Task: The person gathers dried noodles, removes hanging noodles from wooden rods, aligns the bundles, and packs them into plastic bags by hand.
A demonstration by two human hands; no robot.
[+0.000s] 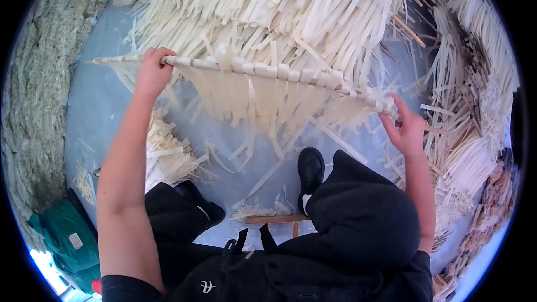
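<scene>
A long thin stick wrapped with pale flat strips (268, 71) spans the space in front of me, its strips hanging down like a fringe and blurred by motion. My left hand (155, 70) is closed round the stick, left of its middle. The stick's bare tip pokes out beyond that hand. At the right end, my right hand (405, 126) grips the wrapped stick between thumb and fingers. Behind it, a broad heap of similar pale strips (263, 8) covers the floor. The stick slopes slightly down toward the right.
A smaller pile of strips (168, 145) lies by my left foot. Thin brown sticks (411, 31) and more strips are heaped at the right. A rough pale wall (36, 100) rises on the left, with a green bag (67, 237) below it. A wooden stool (277, 220) is between my legs.
</scene>
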